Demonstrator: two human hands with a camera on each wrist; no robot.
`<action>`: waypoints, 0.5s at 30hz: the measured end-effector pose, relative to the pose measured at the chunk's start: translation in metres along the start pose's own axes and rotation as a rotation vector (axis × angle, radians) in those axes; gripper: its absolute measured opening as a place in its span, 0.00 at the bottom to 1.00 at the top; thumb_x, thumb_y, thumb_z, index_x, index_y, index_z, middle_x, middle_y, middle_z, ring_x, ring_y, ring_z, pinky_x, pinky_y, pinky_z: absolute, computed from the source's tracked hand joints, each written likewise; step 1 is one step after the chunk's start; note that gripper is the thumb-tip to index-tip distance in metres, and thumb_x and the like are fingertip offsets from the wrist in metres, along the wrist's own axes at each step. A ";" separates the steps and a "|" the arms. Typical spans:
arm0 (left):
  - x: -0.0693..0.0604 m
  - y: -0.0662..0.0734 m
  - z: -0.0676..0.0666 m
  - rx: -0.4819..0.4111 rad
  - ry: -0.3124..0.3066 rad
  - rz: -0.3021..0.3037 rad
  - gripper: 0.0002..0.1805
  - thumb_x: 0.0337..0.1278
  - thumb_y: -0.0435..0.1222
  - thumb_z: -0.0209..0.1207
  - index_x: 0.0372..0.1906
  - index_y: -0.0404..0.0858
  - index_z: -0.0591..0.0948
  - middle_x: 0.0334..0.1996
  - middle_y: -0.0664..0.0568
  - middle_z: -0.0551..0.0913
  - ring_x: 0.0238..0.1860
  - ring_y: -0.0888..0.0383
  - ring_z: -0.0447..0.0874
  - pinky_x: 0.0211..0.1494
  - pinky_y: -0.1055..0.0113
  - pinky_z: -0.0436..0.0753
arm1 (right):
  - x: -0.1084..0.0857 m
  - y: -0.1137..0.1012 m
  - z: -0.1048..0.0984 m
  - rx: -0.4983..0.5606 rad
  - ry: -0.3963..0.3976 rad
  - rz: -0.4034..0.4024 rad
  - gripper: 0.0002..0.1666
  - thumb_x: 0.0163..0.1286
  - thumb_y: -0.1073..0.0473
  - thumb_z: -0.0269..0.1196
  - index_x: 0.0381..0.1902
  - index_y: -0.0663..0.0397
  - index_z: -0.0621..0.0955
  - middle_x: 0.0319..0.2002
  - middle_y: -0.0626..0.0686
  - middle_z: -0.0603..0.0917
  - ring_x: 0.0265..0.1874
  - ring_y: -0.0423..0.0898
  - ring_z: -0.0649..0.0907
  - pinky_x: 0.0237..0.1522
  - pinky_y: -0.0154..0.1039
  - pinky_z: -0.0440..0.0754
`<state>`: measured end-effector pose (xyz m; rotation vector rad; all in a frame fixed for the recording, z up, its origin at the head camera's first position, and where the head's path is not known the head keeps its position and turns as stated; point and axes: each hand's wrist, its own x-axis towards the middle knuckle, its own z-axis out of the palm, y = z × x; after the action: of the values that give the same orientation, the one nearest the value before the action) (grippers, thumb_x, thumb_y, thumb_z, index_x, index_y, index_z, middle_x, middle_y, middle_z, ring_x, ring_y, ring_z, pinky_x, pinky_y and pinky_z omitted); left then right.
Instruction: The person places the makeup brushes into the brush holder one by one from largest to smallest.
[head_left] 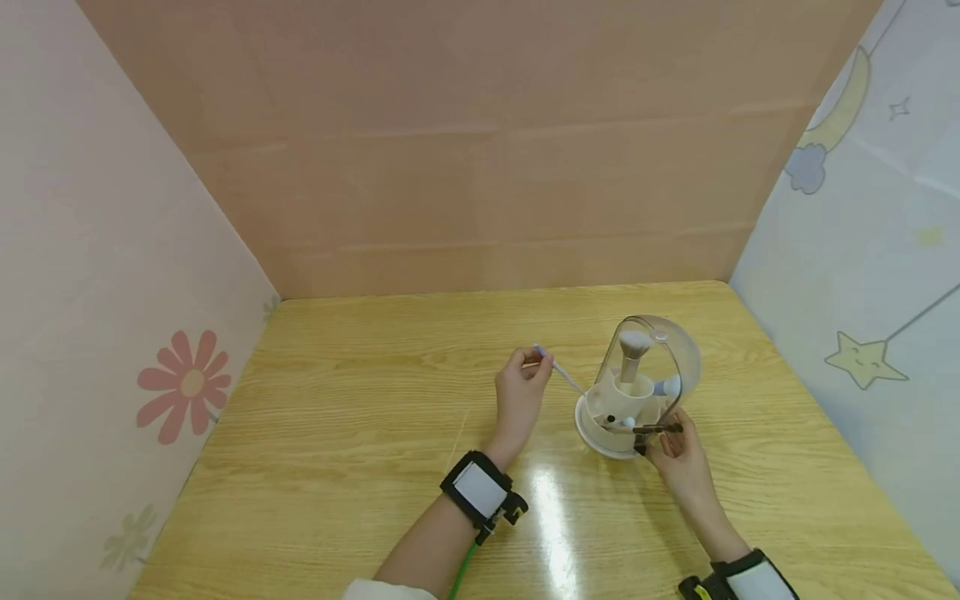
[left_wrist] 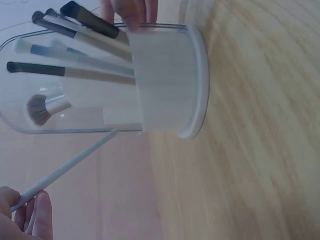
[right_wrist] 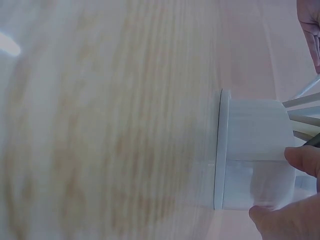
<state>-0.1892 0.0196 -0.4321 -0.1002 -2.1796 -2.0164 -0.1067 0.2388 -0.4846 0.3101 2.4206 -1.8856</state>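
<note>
My left hand [head_left: 520, 404] pinches one end of a thin, pale makeup brush [head_left: 561, 372] with a bluish tip. In the left wrist view, the slim brush [left_wrist: 65, 167] slants to the rim of a round cream makeup brush holder [left_wrist: 167, 82]. My right hand [head_left: 684, 467] grips the near right side of that holder; in the right wrist view its thumb [right_wrist: 302, 159] and a finger press the wall. Inside stand several brushes, among them a fluffy one [head_left: 633, 343] and dark-tipped ones [left_wrist: 37, 68]. A clear domed cover [head_left: 688, 354] surrounds them, partly open towards me.
The holder stands upright on a wood-grain table [head_left: 337, 400]. A brown panel [head_left: 450, 167] rises at the back, with patterned side walls [head_left: 847, 250] left and right. A green cable [head_left: 462, 571] trails from the left wrist strap.
</note>
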 end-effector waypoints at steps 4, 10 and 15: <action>-0.004 -0.005 0.008 0.027 -0.046 -0.009 0.12 0.63 0.39 0.59 0.42 0.33 0.80 0.42 0.42 0.84 0.42 0.51 0.88 0.41 0.69 0.85 | 0.000 -0.001 0.000 0.004 0.000 0.004 0.48 0.71 0.69 0.52 0.75 0.58 0.34 0.74 0.71 0.38 0.73 0.69 0.47 0.73 0.57 0.48; -0.010 -0.012 0.016 0.065 -0.117 -0.036 0.11 0.64 0.39 0.58 0.43 0.34 0.80 0.44 0.43 0.83 0.42 0.52 0.88 0.41 0.70 0.85 | -0.001 0.000 0.000 -0.003 0.003 0.011 0.48 0.71 0.68 0.52 0.75 0.58 0.34 0.74 0.71 0.39 0.73 0.69 0.47 0.72 0.57 0.49; -0.013 -0.017 0.021 0.104 -0.169 -0.050 0.10 0.64 0.38 0.57 0.43 0.34 0.79 0.44 0.44 0.83 0.43 0.52 0.88 0.42 0.72 0.85 | -0.001 0.000 -0.001 -0.004 0.007 0.011 0.48 0.71 0.68 0.53 0.75 0.57 0.35 0.74 0.70 0.41 0.73 0.68 0.47 0.73 0.57 0.49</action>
<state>-0.1811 0.0402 -0.4526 -0.2127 -2.4078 -1.9818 -0.1061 0.2394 -0.4843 0.3293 2.4224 -1.8780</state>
